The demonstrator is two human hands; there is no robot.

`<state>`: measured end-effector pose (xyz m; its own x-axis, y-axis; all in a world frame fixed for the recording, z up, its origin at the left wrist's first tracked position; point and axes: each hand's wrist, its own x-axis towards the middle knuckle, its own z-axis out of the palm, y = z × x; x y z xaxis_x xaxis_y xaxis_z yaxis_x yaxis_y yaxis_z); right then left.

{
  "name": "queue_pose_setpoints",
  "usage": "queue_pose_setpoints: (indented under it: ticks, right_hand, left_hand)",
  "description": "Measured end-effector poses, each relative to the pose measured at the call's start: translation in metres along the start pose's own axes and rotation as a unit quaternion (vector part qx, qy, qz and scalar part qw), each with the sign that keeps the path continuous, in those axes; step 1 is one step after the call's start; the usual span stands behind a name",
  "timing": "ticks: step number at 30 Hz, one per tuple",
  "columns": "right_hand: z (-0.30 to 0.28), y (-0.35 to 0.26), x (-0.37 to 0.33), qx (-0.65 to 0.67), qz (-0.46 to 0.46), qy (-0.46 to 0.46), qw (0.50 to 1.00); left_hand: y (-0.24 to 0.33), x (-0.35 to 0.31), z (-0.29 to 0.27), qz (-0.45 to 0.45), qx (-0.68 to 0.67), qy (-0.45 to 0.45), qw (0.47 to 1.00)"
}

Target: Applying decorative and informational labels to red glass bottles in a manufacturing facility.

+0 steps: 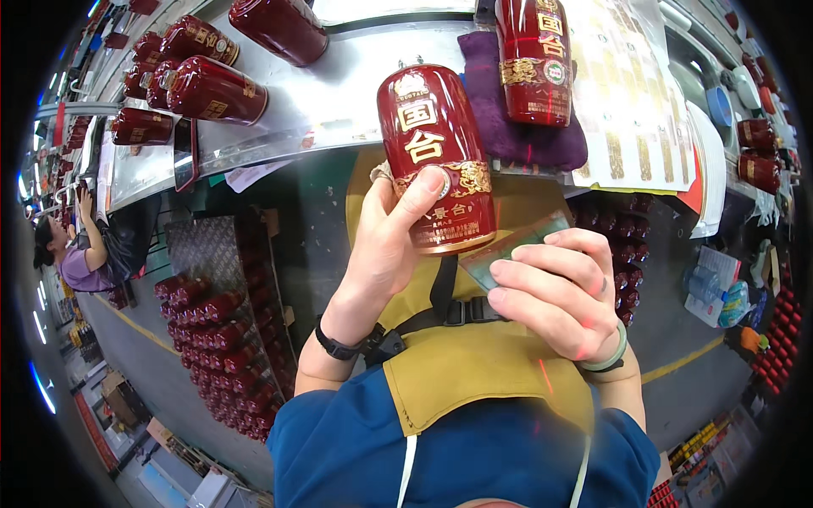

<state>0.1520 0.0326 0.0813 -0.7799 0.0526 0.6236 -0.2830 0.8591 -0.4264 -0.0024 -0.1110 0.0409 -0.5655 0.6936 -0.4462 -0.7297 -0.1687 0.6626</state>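
Note:
My left hand (394,216) is wrapped round the lower part of a dark red bottle (432,127) with gold lettering and a gold band. The thumb lies across the front of its label, and the bottle is held up at a slight tilt, its base toward me. Between the thumb and fingers of my right hand (559,292) is a flat greenish translucent scraper blade (517,250). One end of it lies close to the bottle's base; whether they touch I cannot tell. A second red bottle (533,63) rests on a purple cushion (491,110) beyond my right hand.
A metal worktable (339,93) spans the far side, with several red bottles (216,89) at its left. Sheets of gold labels (631,93) lie at the right. Stacked bottles (212,347) stand on the floor at left. Another person (80,245) works at far left.

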Motion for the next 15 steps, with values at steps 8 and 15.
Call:
queue_pose_setpoints:
  ticks: [8, 15]
  right_hand:
    - [0.0075, 0.0021, 0.0009, -0.002, -0.007, 0.009, 1.000]
    - [0.0056, 0.0013, -0.0019, -0.010, 0.000, -0.009, 1.000]
  left_hand:
    - [-0.0019, -0.0006, 0.0008, 0.008, 0.017, 0.004, 1.000]
    - [-0.0020, -0.0035, 0.0012, 0.005, 0.021, 0.025, 0.999]
